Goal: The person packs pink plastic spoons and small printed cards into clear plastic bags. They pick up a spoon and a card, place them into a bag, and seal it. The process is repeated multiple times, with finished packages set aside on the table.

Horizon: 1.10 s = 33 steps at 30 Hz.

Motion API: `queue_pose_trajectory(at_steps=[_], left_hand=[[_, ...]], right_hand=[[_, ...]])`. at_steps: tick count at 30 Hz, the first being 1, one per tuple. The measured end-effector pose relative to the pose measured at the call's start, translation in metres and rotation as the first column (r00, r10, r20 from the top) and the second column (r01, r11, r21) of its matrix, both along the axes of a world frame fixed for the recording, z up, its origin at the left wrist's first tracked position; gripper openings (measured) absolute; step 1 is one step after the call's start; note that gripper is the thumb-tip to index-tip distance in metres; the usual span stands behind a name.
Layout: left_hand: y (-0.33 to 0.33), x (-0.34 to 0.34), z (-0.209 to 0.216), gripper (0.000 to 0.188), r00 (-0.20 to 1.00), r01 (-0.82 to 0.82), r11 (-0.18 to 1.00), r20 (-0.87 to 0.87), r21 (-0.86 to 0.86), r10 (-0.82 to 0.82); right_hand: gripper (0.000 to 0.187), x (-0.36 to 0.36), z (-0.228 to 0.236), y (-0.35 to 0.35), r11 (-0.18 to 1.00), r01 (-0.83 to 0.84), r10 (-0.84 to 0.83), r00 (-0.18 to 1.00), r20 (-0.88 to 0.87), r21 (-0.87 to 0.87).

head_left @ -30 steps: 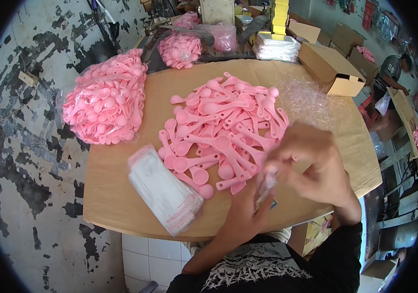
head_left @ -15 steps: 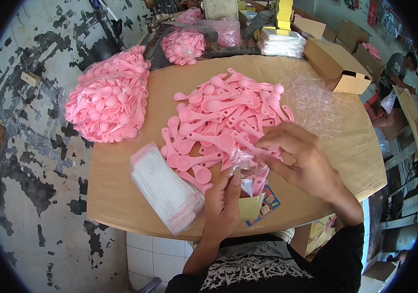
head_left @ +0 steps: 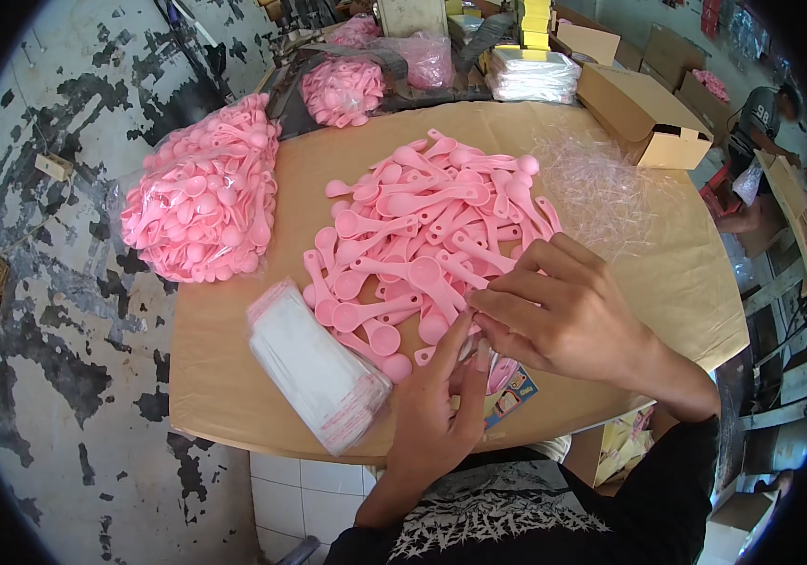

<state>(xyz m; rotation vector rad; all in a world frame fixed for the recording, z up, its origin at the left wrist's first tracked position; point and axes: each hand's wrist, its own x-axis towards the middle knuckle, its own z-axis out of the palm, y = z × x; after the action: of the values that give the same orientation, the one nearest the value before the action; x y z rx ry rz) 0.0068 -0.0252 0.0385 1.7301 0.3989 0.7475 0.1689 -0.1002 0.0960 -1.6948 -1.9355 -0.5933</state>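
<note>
In front of the heap of pink measuring spoons (head_left: pixel 422 217), my two hands meet over a small clear plastic bag (head_left: pixel 502 373). Something pink shows through the bag, which is mostly hidden by my fingers. My left hand (head_left: pixel 436 405) pinches it from below, thumb and fingers closed. From the right, my right hand (head_left: pixel 563 311) has its fingertips pinched together at the bag's upper end. A blue printed card (head_left: pixel 513 397) lies on the table just below the bag. Left of my left hand is a stack of clear flat bags (head_left: pixel 314 367) with pinkish ends.
A big plastic sack of pink spoons (head_left: pixel 201 193) stands at the table's left edge. Loose clear plastic strips (head_left: pixel 601 188) lie at the right, by an open cardboard box (head_left: pixel 643 113). Another person (head_left: pixel 761 132) sits at far right.
My right hand has come left and closer to my left hand, its fingers now pinching at the bag's top. My left hand has turned, covering more of the bag. The view has shifted slightly.
</note>
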Motion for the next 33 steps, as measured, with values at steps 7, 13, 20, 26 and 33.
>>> queue_pose_trajectory(at_steps=[7, 13, 20, 26, 33], left_hand=[[0.002, -0.001, 0.006, 0.044, 0.978, 0.032, 0.972, -0.206, 0.233, 0.017], [0.003, -0.002, -0.007, 0.042, 0.990, 0.097, 0.981, -0.118, 0.167, -0.078], [0.018, -0.007, -0.018, 0.041, 0.949, 0.210, 0.842, 0.310, -0.496, -0.054], [0.021, -0.004, -0.028, 0.039, 0.960, 0.161, 0.807, 0.281, -0.568, 0.006], [0.018, -0.006, -0.029, 0.033, 0.967, 0.180, 0.768, 0.253, -0.615, -0.024]], right_hand=[[0.023, 0.007, -0.003, -0.003, 0.993, -0.029, 0.033, 0.999, 0.037, -0.116], [0.021, 0.013, -0.005, -0.005, 1.000, 0.029, -0.028, 0.978, -0.206, 0.000], [0.011, 0.109, 0.023, -0.060, 0.887, -0.452, 0.334, 0.497, -0.801, 0.089], [0.037, 0.189, -0.060, -0.077, 0.845, 0.496, -0.532, 0.751, -0.392, -0.198], [0.038, 0.154, -0.019, -0.065, 0.937, 0.233, -0.348, 0.685, -0.640, -0.260]])
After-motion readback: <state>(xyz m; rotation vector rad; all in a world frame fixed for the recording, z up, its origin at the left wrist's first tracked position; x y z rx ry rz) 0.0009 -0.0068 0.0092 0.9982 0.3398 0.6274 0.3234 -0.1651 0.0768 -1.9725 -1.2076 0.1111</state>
